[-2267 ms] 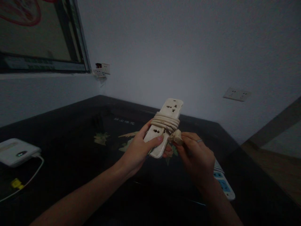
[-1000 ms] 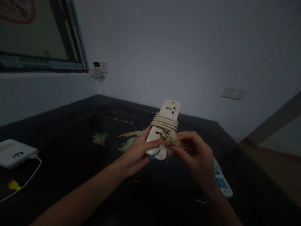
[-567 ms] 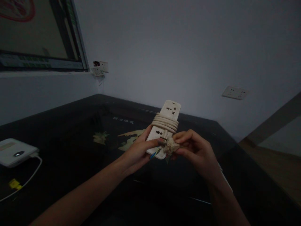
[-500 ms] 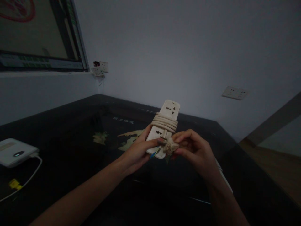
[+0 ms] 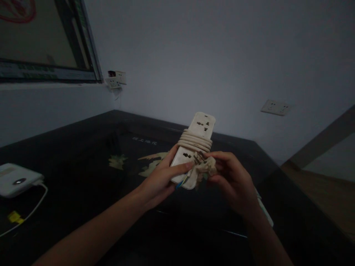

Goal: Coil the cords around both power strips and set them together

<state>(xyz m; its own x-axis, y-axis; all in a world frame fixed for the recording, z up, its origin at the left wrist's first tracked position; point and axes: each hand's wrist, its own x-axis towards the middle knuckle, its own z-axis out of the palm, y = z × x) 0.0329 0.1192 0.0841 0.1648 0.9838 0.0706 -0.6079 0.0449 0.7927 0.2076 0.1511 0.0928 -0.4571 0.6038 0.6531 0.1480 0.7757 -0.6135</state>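
A white power strip (image 5: pixel 203 123) is tilted above the dark table, gripped along its lower left side by my left hand (image 5: pixel 169 171), thumb across its face. Its off-white cord (image 5: pixel 195 140) is wound several times around the middle. Beside the strip's lower end, my right hand (image 5: pixel 231 175) pinches a pale plug (image 5: pixel 208 166) whose metal prongs (image 5: pixel 200 157) point toward the strip. Thin blue and yellow-green wires (image 5: pixel 181 181) stick out under my left thumb. Where they run behind the plug is hard to make out.
A white box-like device (image 5: pixel 18 181) with a white cable (image 5: pixel 39 207) and yellow tag (image 5: pixel 16 217) lies on the black table (image 5: pixel 83 155) at left. Another white object (image 5: pixel 265 212) shows partly behind my right wrist. Sockets (image 5: pixel 276 107) are on the wall.
The plug has turned and shifted slightly right in my right hand, its prongs now showing more. The strip's upper end has risen a little. My left hand keeps its grip.
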